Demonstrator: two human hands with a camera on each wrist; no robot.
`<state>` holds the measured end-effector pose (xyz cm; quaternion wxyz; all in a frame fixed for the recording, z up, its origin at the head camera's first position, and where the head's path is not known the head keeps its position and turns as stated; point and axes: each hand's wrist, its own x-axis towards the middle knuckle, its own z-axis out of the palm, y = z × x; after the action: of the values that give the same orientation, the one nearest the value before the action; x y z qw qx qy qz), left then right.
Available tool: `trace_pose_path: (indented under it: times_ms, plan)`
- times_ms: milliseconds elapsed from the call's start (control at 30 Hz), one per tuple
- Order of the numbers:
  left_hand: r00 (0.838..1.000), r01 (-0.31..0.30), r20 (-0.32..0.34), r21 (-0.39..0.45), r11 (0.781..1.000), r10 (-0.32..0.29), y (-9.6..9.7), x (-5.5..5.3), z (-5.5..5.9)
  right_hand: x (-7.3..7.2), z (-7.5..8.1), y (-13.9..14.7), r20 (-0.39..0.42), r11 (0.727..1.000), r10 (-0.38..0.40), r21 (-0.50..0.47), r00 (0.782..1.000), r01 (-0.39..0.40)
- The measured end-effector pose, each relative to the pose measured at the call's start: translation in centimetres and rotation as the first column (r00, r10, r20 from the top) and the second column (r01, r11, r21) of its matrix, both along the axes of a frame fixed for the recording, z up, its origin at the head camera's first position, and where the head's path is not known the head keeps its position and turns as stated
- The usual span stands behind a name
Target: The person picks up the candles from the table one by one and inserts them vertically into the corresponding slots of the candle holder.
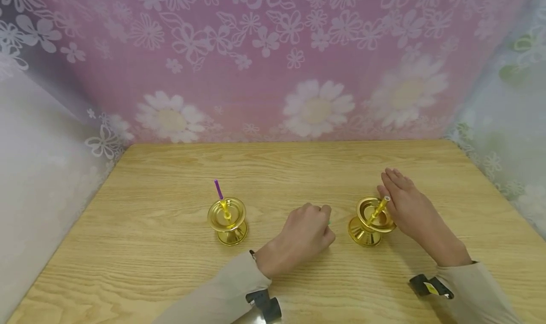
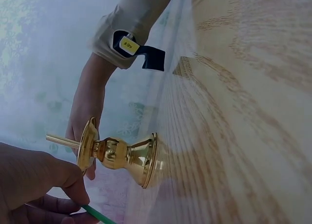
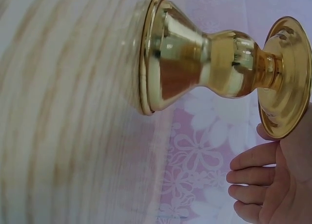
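Left grip (image 1: 308, 231) hides green stick (image 2: 100, 215) — mostly.

Two golden candle holders stand on the one wooden table (image 1: 170, 276): the left candle holder (image 1: 227, 221) and the right candle holder (image 1: 372, 221); two thin candles show, one purple candle (image 1: 218, 189) standing in the left holder and one green candle (image 2: 97, 215) of which only a short end is seen. Two hands are in view, the left hand (image 1: 304, 236) and the right hand (image 1: 408, 206); each wrist carries one black strap, two in all.
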<state>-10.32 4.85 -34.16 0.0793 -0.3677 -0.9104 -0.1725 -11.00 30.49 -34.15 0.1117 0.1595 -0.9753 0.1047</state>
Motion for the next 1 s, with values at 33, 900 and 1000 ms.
trace_pose_path:
  times_ms: [33, 900, 1000]
  plan:
    - [1.0, 0.0, 0.001, -0.001, 1.0, 0.0, 0.01, -0.01, 0.05, 0.0, 0.02, -0.01, 0.004, 1.0, -0.002, 0.0, 1.0, 0.002]
    - [0.997, 0.05, -0.06, 0.028, 0.998, -0.048, 0.58, -0.02, 0.86, -0.01, 0.42, -0.12, 0.104, 0.999, -0.04, -0.002, 0.994, 0.041]
    - [0.996, 0.047, -0.077, 0.041, 0.998, -0.044, 0.67, -0.03, 0.85, -0.01, 0.47, -0.18, 0.109, 0.999, -0.038, -0.013, 0.993, 0.04]
